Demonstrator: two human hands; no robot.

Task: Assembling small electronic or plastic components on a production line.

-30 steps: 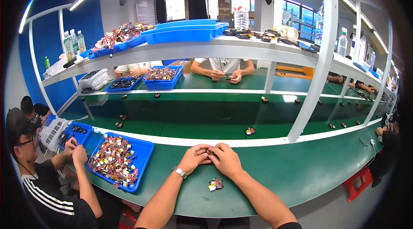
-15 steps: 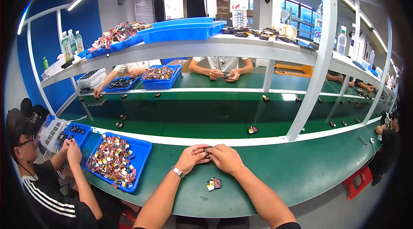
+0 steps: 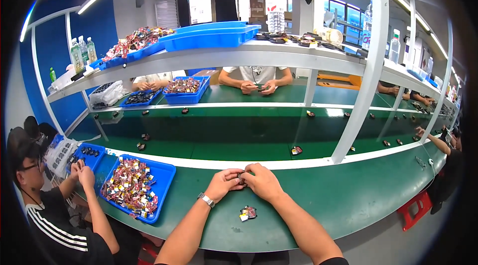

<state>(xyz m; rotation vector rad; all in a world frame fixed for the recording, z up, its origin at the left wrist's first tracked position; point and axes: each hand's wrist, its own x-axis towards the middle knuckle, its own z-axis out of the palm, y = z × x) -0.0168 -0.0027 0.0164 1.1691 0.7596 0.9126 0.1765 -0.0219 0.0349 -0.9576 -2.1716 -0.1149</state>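
My left hand (image 3: 225,185) and my right hand (image 3: 261,182) meet above the green work surface, the fingers of both closed on a small dark part (image 3: 242,178). Fingers cover most of that part, so its exact kind stays hidden. Just below my hands, a small assembly (image 3: 247,213) with a dark case, a reddish board and a white-and-yellow piece lies on the surface, touched by neither hand. To the left stands a blue tray (image 3: 168,185) heaped with small red boards (image 3: 130,185) bearing white and yellow pieces.
Beyond the white rail (image 3: 259,164) runs a green conveyor belt (image 3: 239,138) carrying scattered small assemblies (image 3: 297,150). A white post (image 3: 361,80) and a loaded shelf (image 3: 224,57) rise ahead. A co-worker (image 3: 55,210) sits at left; another (image 3: 255,76) works across the belt. A red stool (image 3: 416,210) stands at right.
Assemblies on the belt have shifted slightly right. Across the belt at left, a co-worker's arm has drawn back; at far right, a person's arm now reaches toward the belt. My hands barely moved.
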